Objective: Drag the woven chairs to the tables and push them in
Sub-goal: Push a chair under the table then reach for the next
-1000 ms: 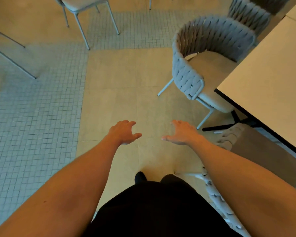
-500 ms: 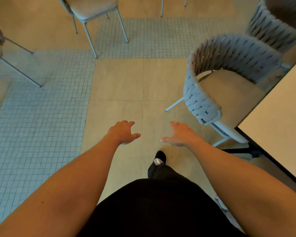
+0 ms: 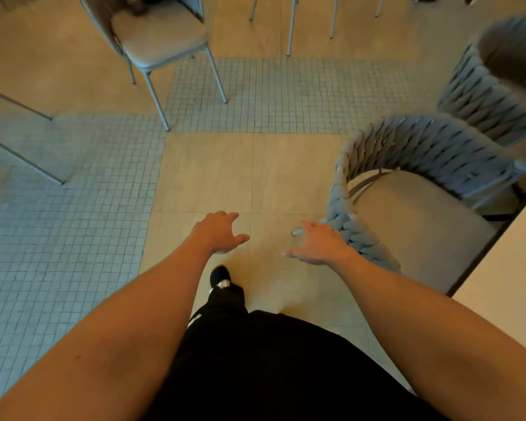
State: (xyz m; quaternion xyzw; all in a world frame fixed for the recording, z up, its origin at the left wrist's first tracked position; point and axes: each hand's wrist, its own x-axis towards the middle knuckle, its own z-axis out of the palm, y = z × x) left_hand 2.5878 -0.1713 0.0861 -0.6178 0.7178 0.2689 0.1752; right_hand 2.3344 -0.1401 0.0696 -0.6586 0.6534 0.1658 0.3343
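A grey woven chair [image 3: 413, 189] with a beige seat cushion stands on the tiled floor [image 3: 249, 174] at the right of the scene, its open front turned toward the pale tabletop [image 3: 510, 287] whose corner enters at the lower right edge. The seat reaches up to the tabletop's dark edge, and the curved woven back faces out into the room. A 2nd woven chair [image 3: 492, 86] stands just behind it at the upper right, blurred.

The person's right hand [image 3: 319, 244] hovers just beside the near end of the chair's woven armrest, fingers [image 3: 312, 227] spread wide and holding nothing; whether they touch the weave cannot be told. The left hand [image 3: 220, 232] hangs over bare floor to the left, well apart from the chair, its fingers likewise spread and empty. Both bare forearms stretch forward from the bottom corners.

Below the hands, a black shoe [image 3: 220, 276] is planted on the beige tile, above dark clothing that fills the bottom centre. A padded chair with thin metal legs [image 3: 155, 41] stands at the upper left, partly on a band of small grey mosaic tile [image 3: 61, 238]. More metal legs [image 3: 290, 25] show along the top edge.
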